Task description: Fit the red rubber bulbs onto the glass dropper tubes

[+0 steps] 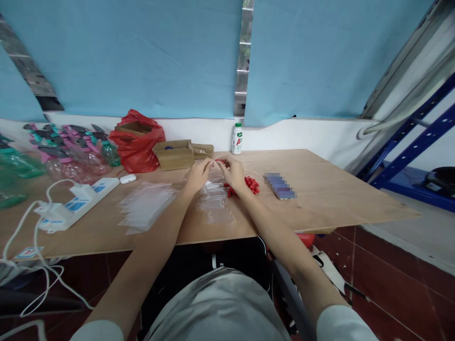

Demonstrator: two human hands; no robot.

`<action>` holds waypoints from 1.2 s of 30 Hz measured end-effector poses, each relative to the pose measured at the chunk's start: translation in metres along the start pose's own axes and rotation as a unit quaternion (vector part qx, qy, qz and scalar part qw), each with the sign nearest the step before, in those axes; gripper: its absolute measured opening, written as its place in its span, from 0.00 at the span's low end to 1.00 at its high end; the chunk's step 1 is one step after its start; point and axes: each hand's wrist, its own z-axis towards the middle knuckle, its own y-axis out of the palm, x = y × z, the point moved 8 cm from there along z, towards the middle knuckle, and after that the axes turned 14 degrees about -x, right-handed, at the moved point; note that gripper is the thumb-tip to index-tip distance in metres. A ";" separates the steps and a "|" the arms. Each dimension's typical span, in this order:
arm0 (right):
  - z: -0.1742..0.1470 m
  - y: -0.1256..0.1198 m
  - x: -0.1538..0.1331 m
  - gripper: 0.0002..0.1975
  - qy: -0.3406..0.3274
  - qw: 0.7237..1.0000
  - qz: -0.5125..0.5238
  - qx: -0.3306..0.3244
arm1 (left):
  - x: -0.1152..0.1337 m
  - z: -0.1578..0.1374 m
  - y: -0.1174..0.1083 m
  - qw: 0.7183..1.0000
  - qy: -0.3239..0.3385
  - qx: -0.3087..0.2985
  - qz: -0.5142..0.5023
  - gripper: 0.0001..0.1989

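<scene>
My left hand (199, 174) and my right hand (233, 173) come together over the table, fingertips almost touching. The right fingers pinch a small red piece (221, 161). My left thumb and fingers are closed in a pinch too, on something too small to make out, perhaps clear plastic. Below the hands lie rows of thin clear plastic tubes (213, 198). A heap of small red pieces (252, 185) sits just right of my right hand, partly behind the wrist. Left of my left forearm is a fanned stack of clear plastic bags (147, 204).
A phone (280, 185) lies right of the red pieces. Along the back stand a white bottle (237, 139), a cardboard box (175, 155), a red plastic bag (140, 149) and several spray bottles (76, 158). A power strip (80, 206) with white cables occupies the left side.
</scene>
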 end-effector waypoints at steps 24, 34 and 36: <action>0.002 0.004 0.011 0.15 -0.009 0.986 0.158 -0.044 | -0.009 0.006 0.005 0.991 0.032 -0.017 -0.131 0.23; 0.000 0.007 0.021 0.16 0.020 0.986 0.159 -0.042 | -0.009 0.006 0.006 0.991 0.033 -0.031 -0.125 0.22; 0.001 0.006 0.019 0.15 0.011 0.988 0.147 -0.049 | -0.008 0.005 0.004 0.992 0.037 -0.026 -0.115 0.21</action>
